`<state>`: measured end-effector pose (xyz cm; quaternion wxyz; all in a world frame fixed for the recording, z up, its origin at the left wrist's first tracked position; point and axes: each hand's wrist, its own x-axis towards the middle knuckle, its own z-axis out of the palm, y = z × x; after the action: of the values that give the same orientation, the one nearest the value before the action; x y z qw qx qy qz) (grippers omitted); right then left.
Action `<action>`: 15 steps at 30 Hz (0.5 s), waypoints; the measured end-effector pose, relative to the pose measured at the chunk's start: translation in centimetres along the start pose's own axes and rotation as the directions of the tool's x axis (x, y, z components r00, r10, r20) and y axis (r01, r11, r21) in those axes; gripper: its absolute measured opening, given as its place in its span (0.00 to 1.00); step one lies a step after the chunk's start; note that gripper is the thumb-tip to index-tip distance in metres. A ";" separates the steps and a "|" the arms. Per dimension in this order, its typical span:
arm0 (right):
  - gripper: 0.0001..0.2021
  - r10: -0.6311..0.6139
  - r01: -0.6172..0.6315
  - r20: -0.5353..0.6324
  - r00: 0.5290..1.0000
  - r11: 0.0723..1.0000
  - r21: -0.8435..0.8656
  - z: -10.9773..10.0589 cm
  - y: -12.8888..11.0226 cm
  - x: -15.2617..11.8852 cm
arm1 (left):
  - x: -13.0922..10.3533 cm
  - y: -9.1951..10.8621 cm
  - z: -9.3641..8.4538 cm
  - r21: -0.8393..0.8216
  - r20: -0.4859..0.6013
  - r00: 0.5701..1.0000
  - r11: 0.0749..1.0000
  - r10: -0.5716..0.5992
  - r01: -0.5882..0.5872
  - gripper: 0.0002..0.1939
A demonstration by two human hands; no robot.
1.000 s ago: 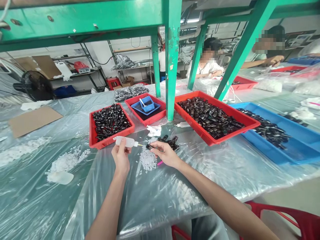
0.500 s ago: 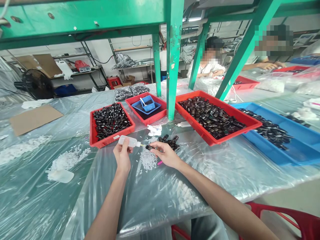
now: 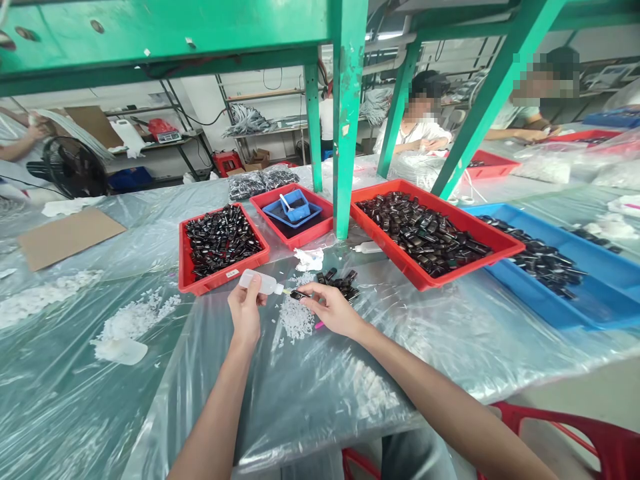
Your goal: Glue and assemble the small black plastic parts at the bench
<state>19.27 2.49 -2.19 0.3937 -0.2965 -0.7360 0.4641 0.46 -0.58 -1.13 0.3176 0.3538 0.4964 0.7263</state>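
So, dead center of the frame, a bit below the middle, both hands were basically working nose to nose. The left hand [image 3: 245, 312] was wrapped around a small squeeze bottle [image 3: 260, 282], thumb up on its side, with the bottle lying nearly level and its long axis running left to right across the picture. The yellowish nozzle pointed right, straight at the small black part [image 3: 299, 294] pinched in the fingertips of the right hand [image 3: 331, 309]. The nozzle tip looked like it was touching the part or just shy of it; too small to say which.

The part lay directly to the right of the bottle, at the same height in the frame, so the whole thing came down to that one line from nozzle to part. The right hand was the one actually on the part; the left only reached it through the bottle.

Just above the right hand sat a little pile of black parts [image 3: 341, 281] on the plastic sheet [image 3: 310, 393], and between the hands there was a scatter of white bits [image 3: 295, 319]. A pink stick [image 3: 319, 325] poked out from under the right hand.

Further up the frame: a red tray [image 3: 186, 285] of black parts above the left hand, and a bigger red tray [image 3: 425, 283] off to the upper right. A green post [image 3: 344, 133] stood in between. Other people sat at the far tables in the upper right.
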 end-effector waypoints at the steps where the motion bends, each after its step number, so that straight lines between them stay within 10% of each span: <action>1: 0.11 -0.002 0.002 0.004 1.000 1.000 -0.004 0.0 -0.1 0.0 | 0.0 0.0 0.0 0.003 0.005 1.000 1.000 0.003 -0.003 0.20; 15: 0.11 -0.002 0.002 0.003 1.000 1.000 -0.017 0.0 0.0 0.0 | 0.0 0.2 0.1 0.023 0.012 1.000 1.000 0.007 -0.007 0.20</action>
<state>19.31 2.46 -2.15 0.3904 -0.2984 -0.7408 0.4580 0.51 -0.61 -0.90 0.3139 0.3634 0.5017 0.7195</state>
